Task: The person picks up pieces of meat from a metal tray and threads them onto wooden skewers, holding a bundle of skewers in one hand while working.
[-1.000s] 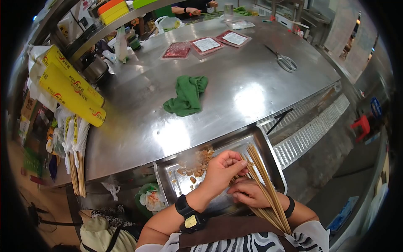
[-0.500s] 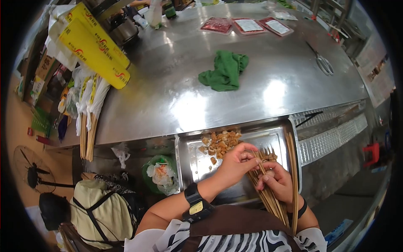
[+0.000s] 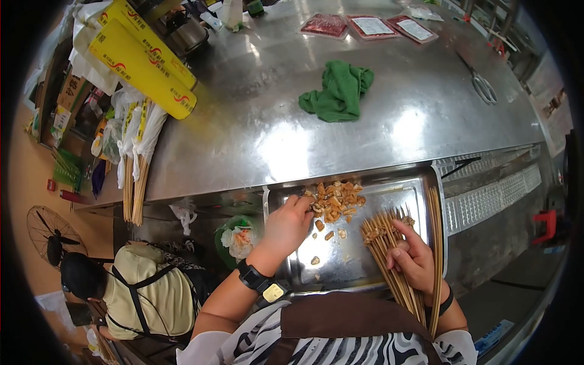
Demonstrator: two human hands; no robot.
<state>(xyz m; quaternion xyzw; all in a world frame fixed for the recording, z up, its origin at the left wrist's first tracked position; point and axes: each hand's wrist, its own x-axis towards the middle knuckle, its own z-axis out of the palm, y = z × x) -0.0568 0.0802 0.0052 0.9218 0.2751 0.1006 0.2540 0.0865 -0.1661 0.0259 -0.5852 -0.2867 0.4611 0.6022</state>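
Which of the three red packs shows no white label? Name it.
The leftmost pack: its red face carries none, while the middle pack and right pack each bear a white label.

A broad metal table (image 3: 231, 155) filled much of the room, its brushed top catching white light in two bright patches of glare. Below its right end ran pierced metal strips (image 3: 493, 204), above a dark grey floor (image 3: 480, 255). On the left, a round wire-caged fan (image 3: 55, 237) stood over tan flooring (image 3: 100, 236). Near the dim right edge was what looked like a red stool (image 3: 545, 226), though the rim of the view blurred it.
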